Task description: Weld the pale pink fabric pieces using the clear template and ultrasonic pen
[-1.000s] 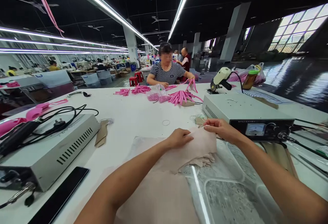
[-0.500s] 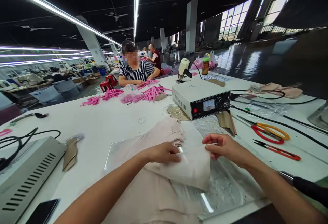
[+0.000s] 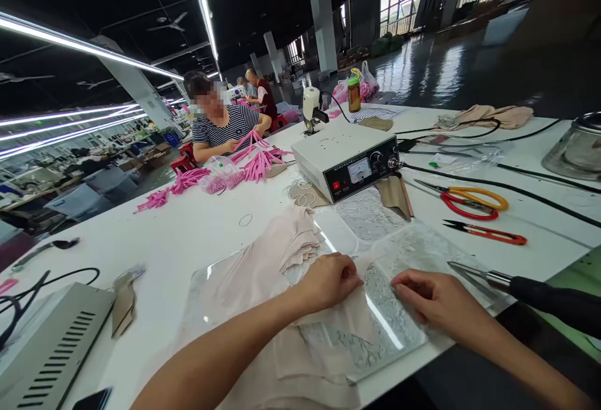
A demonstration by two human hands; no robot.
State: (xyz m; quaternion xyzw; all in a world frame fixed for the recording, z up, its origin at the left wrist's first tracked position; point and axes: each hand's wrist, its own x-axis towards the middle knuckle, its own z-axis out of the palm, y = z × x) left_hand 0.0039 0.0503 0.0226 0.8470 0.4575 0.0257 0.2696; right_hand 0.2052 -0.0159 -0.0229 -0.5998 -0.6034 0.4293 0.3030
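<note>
My left hand (image 3: 328,280) is closed, its fingers pinching a thin pale-pink cloth piece (image 3: 359,319) over a glass plate (image 3: 399,328). My right hand (image 3: 422,294) is just right of that cloth, above the glass, with its fingers loosely bent and no cloth visible in them. Behind my left hand lies a fanned stack of pale-pink cloth pieces (image 3: 277,241). More pale cloth lies under my left forearm, partly hidden. To the right of my right hand, a black-handled tool with a pointed metal tip (image 3: 539,291) juts over the table edge.
A control box with a dial (image 3: 361,169) stands behind the plate. Red-and-orange scissors (image 3: 474,203) and red thread snips (image 3: 488,232) lie to the right. A vented box (image 3: 61,347) is at left. Across the table, a person (image 3: 225,119) handles pink strips (image 3: 263,163).
My right hand has come off the cloth's edge and moved right and nearer to me. My left hand has shifted slightly right, still on the cloth. The view has turned right.
</note>
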